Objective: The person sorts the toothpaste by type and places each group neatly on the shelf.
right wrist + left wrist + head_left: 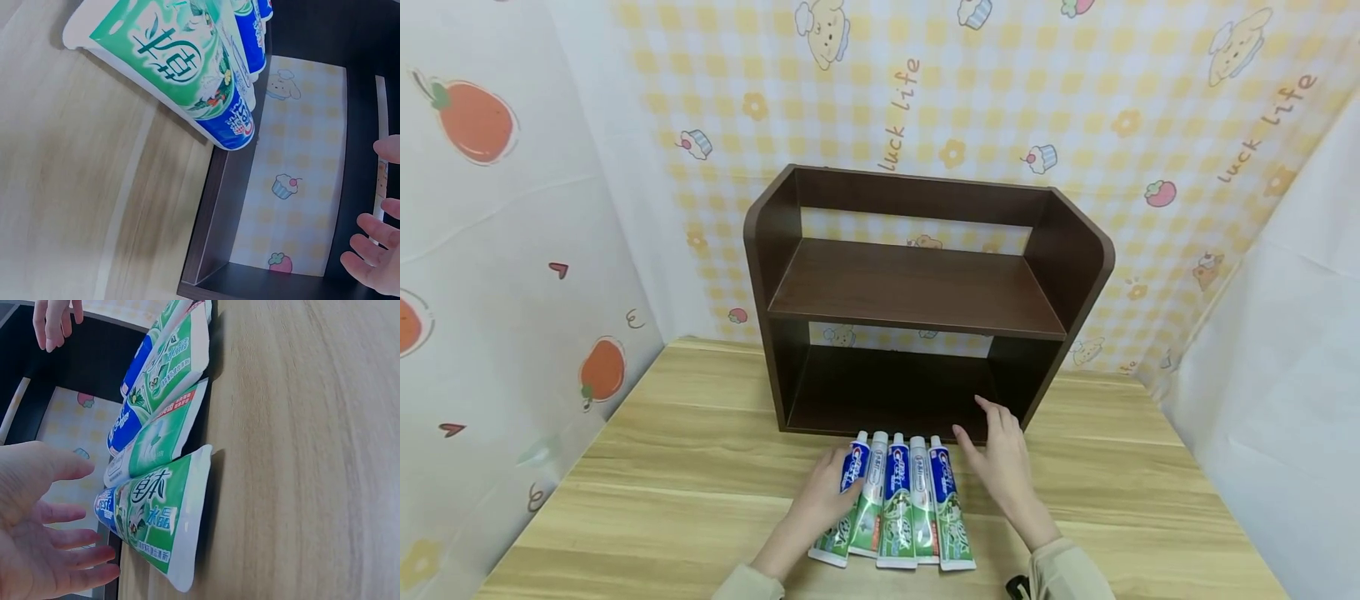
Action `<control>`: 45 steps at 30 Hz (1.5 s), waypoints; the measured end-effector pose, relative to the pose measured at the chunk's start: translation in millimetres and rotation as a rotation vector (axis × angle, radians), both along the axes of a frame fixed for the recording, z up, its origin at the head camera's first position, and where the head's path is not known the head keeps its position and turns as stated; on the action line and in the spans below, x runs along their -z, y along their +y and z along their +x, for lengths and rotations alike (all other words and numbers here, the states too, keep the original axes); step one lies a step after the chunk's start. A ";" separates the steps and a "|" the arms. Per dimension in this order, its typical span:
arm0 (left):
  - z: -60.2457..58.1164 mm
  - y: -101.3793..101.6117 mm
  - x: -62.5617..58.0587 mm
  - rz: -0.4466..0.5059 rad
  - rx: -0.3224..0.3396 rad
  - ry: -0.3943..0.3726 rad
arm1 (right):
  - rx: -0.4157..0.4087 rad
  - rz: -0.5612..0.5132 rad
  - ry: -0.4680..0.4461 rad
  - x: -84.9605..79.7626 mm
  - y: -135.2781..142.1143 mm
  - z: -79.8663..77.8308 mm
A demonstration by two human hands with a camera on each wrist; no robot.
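Several toothpaste tubes lie side by side on the table, caps toward the shelf, in the head view. The outer left tube (833, 542) and outer right tube (952, 521), like the middle tube (897, 508), are blue and green; white-and-green tubes (922, 500) lie between them. My left hand (829, 493) is over the outer left tube in the head view. In the left wrist view its fingers are spread beside that tube, gripping nothing. My right hand (1006, 460) hovers right of the row at the shelf's lower front edge, fingers relaxed and holding nothing.
A dark brown two-tier shelf (917, 283) stands on the wood-grain table (677, 467) just behind the tubes. Behind it hangs a yellow checked cloth (880, 108), and pale sheets (512, 217) flank the table. A small black object (1017, 587) is by the right sleeve.
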State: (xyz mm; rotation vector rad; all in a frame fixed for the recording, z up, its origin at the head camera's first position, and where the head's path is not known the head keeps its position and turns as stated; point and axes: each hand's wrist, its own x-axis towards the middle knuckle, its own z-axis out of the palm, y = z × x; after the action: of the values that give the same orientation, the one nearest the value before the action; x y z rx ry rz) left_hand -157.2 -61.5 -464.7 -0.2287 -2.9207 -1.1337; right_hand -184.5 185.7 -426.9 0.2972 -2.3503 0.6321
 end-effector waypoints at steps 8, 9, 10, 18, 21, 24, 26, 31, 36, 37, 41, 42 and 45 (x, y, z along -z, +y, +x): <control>0.2 -4.4 2.9 0.081 0.006 -0.081 | 0.024 -0.035 -0.064 -2.4 3.2 -0.3; 0.3 -4.7 2.8 0.093 0.005 -0.093 | 0.028 -0.049 -0.085 -3.0 3.9 -0.3; 0.2 -4.9 3.0 0.105 0.004 -0.105 | 0.031 -0.064 -0.105 -3.6 4.7 -0.4; -0.7 -7.3 6.8 0.165 -0.007 -0.098 | 0.054 -0.123 -0.128 -6.1 11.7 -4.0; -0.9 -8.0 6.5 0.161 -0.018 -0.096 | 0.065 -0.140 -0.139 -6.0 13.3 -4.3; -1.5 -9.0 5.9 0.163 -0.028 -0.104 | 0.073 -0.151 -0.153 -5.9 15.4 -4.5; -2.0 -9.7 6.7 0.174 -0.032 -0.113 | 0.071 -0.154 -0.153 -6.5 16.6 -4.5; -3.4 -11.9 10.8 0.200 -0.026 -0.130 | 0.072 -0.155 -0.153 -7.4 19.8 -4.8; -6.6 -14.7 12.6 0.191 -0.023 -0.163 | 0.080 -0.169 -0.161 -7.4 23.9 -6.3; -7.3 -15.3 12.3 0.183 -0.025 -0.173 | 0.081 -0.173 -0.161 -7.6 24.6 -6.6; -9.4 -17.8 10.4 0.146 -0.031 -0.202 | 0.100 -0.194 -0.172 -9.2 27.1 -7.4; -9.7 -18.2 10.4 0.143 -0.030 -0.206 | 0.106 -0.199 -0.178 -9.8 27.6 -7.5; -10.1 -19.3 11.0 0.134 -0.028 -0.209 | 0.125 -0.212 -0.203 -11.8 29.9 -7.6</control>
State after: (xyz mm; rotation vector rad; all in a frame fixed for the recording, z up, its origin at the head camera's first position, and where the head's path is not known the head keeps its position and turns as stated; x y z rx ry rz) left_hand -167.3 -80.8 -475.7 -0.0726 -2.9937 -1.4235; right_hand -192.1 215.6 -415.1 -0.0102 -2.4426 0.8762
